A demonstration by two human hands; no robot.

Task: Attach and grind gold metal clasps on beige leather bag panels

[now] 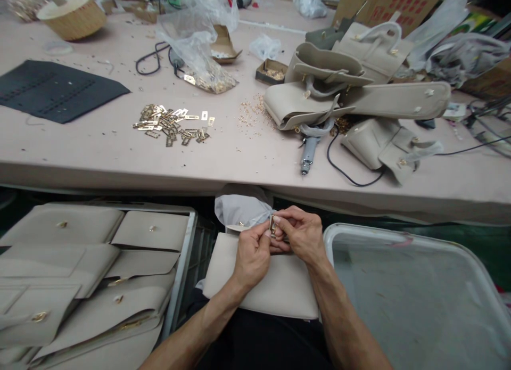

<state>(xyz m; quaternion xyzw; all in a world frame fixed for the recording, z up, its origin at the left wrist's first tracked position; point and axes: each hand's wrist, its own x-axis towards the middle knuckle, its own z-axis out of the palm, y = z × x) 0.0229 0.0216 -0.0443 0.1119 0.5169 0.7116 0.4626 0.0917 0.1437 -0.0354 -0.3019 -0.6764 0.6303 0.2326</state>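
In front of my lap, my left hand (252, 255) and my right hand (303, 234) meet with fingertips pinched around a small rectangular gold metal plate (272, 226) with an opening in it. Both hands are closed on it, and the fingers cover part of its edges. Below them a beige leather bag (275, 293) lies flat across my lap. Just past my fingers is a pale cloth or wrapping (241, 210) with small gold pieces on it.
Loose gold plates (170, 124) lie on the table (223, 151). An electric screwdriver (307, 156) rests near several beige handbags (311, 101). On my left a crate (190, 226) holds bag pieces (147, 295); a translucent bin (407, 295) stands on my right.
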